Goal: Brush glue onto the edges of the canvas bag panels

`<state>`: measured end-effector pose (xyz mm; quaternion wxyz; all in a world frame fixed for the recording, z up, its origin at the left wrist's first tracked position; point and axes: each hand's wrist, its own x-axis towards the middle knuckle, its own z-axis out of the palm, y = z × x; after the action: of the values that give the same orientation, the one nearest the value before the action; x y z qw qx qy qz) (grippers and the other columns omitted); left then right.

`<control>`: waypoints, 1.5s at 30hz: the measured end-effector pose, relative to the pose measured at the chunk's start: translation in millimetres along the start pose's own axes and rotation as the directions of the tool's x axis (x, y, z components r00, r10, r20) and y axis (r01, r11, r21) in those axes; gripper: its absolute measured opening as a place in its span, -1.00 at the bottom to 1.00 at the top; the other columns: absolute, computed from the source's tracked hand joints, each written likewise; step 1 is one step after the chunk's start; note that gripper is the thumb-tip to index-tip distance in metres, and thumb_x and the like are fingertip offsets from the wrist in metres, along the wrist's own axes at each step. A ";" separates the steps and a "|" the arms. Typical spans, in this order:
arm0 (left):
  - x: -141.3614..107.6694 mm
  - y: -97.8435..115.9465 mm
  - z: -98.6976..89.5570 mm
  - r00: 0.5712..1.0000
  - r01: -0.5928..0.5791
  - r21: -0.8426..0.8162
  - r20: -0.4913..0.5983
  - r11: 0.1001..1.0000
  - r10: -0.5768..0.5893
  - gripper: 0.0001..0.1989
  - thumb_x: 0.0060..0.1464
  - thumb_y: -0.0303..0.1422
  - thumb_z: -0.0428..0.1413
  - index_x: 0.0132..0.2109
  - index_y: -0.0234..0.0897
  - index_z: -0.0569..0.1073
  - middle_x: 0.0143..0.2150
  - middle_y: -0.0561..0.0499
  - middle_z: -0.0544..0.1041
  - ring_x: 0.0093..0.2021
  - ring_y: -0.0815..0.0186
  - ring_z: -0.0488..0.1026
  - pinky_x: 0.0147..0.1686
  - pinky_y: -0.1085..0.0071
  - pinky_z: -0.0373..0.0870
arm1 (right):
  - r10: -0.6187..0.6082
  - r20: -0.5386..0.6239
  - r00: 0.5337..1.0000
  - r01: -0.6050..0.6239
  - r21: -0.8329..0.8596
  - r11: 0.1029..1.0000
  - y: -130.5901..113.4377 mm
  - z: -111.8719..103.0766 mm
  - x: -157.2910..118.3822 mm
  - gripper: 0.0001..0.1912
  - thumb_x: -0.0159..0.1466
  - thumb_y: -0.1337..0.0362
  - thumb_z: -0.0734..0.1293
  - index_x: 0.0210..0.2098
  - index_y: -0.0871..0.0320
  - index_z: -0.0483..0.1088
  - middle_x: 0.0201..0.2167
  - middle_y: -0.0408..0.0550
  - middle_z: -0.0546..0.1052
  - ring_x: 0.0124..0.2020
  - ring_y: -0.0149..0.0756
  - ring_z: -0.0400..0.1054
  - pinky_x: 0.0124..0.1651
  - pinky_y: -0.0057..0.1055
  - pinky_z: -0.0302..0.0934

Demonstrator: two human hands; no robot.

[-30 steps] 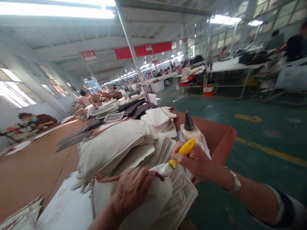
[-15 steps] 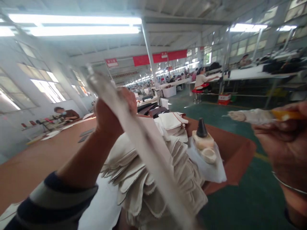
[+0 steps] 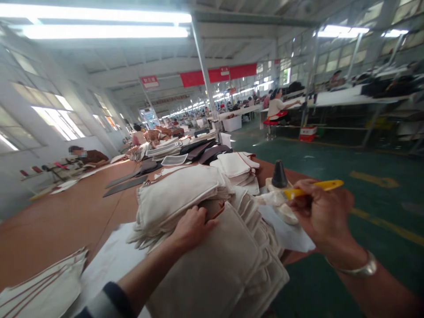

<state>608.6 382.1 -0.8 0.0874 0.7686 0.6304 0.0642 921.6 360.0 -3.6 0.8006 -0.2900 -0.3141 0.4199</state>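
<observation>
My left hand (image 3: 195,227) rests on the stacked cream fabric pieces, its fingers at the edge of the top piece (image 3: 225,247), near a reddish-brown trim. Whether the fingers pinch the cloth is unclear. A second pile of cream pieces (image 3: 179,194) lies just beyond it. My right hand (image 3: 318,207) is closed around a yellow-handled brush (image 3: 326,185), whose pale, crusted head points left. The brush head is over a whitish glue container (image 3: 286,214) beside a black cone-shaped nozzle (image 3: 279,174).
The brown-covered table (image 3: 82,203) holds dark strips (image 3: 126,185), white paper (image 3: 115,247) and more cream pieces with red trim (image 3: 46,282) at the lower left. A masked person (image 3: 94,157) sits at a sewing machine on the left. Another person (image 3: 276,108) sits farther back.
My left hand has come down from its raised position to the pile, and the blurred pale piece it held up now lies flat. My right hand has moved left with the brush to the glue container.
</observation>
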 end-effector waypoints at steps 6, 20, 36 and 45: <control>14.5 27.4 28.0 0.998 0.033 -0.109 -0.055 0.993 -0.039 -0.76 0.07 -0.18 0.15 -0.19 -0.24 0.50 -0.18 -0.08 0.53 -0.17 0.13 0.44 -0.27 0.35 0.18 | 0.072 0.104 0.992 -0.066 -0.054 0.996 44.8 16.7 -1.1 -0.73 0.07 0.21 0.50 -0.42 0.19 0.36 -0.67 -0.25 0.26 -0.65 -0.50 0.17 -0.57 -0.59 0.13; 14.2 22.7 39.7 0.999 0.036 -0.477 -0.009 0.878 -0.046 -0.82 -0.02 -0.38 0.13 -0.28 -0.28 0.60 -0.38 0.05 0.59 -0.38 0.32 0.46 -0.41 0.49 0.24 | 0.042 0.315 0.948 0.094 -0.405 0.909 94.4 33.8 31.6 -0.77 0.18 0.15 0.40 -0.37 0.21 0.41 -0.62 -0.18 0.30 -0.57 -0.40 0.16 -0.51 -0.49 0.04; -33.1 26.8 48.6 0.567 -0.603 0.149 -0.611 0.784 0.552 -0.92 0.21 -0.51 0.12 -0.22 -0.25 0.45 -0.34 0.00 0.51 -0.32 0.29 0.39 -0.27 0.37 0.30 | -0.054 0.181 0.982 0.093 -0.210 0.973 32.6 12.0 23.7 -0.80 0.19 0.19 0.41 -0.42 0.18 0.38 -0.64 -0.21 0.27 -0.61 -0.46 0.16 -0.54 -0.55 0.07; -62.0 35.9 39.5 0.268 -0.673 0.538 -0.463 0.508 0.845 -0.79 0.32 -0.52 -0.05 -0.10 -0.40 0.49 -0.23 -0.13 0.57 -0.28 0.24 0.41 -0.25 0.25 0.28 | -0.037 0.358 0.933 0.116 -0.200 0.973 -8.6 8.2 -10.9 -0.89 0.24 0.28 0.42 -0.40 0.16 0.45 -0.53 -0.15 0.34 -0.60 -0.48 0.17 -0.55 -0.53 0.07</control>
<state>639.0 312.4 -30.9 -0.2830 0.8959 0.1655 0.3000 914.7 348.2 5.0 0.7107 -0.2833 -0.5074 0.3964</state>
